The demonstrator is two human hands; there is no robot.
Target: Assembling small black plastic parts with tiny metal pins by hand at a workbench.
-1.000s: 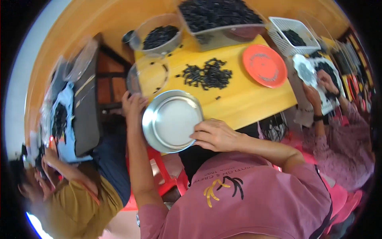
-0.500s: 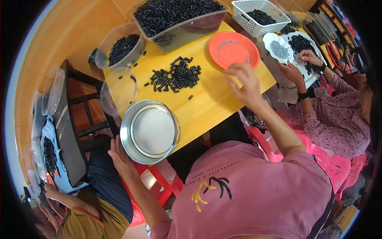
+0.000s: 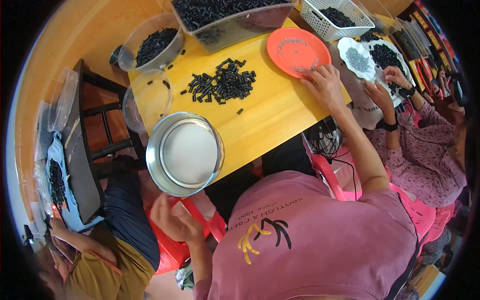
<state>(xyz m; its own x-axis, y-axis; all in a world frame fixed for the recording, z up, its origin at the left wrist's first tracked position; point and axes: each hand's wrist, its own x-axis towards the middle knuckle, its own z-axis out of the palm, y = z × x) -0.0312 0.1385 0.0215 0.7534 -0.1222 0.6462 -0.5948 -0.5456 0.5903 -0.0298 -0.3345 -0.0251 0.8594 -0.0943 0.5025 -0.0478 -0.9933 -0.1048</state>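
My right hand (image 3: 325, 86) is at the near rim of a red plate (image 3: 294, 54). Its fingers are bent and drawn together there; whatever they pinch is hidden. Small grey metal pins (image 3: 306, 66) lie around the inside of that plate. Below a round, shiny metal tin (image 3: 187, 152), my left hand (image 3: 175, 220) is raised in the air, slightly blurred, its fingers apart and holding nothing visible. The tin stands at the table's near left corner, and no parts show inside it. A loose pile of short black cylindrical parts (image 3: 225, 82) lies mid-table, with one part apart from it.
Behind the pile on the yellow table (image 3: 265, 120) stand a large clear bin (image 3: 240, 25) and a round clear tub (image 3: 172, 55), both with black parts. A clear lid (image 3: 132, 107) overhangs the left edge. At right, a co-worker's hands (image 3: 387, 87) work beside a white basket (image 3: 335, 25).
My right hand has moved right and closed in on the red plate's near rim. My left hand has left the tin's side and come nearer to me.
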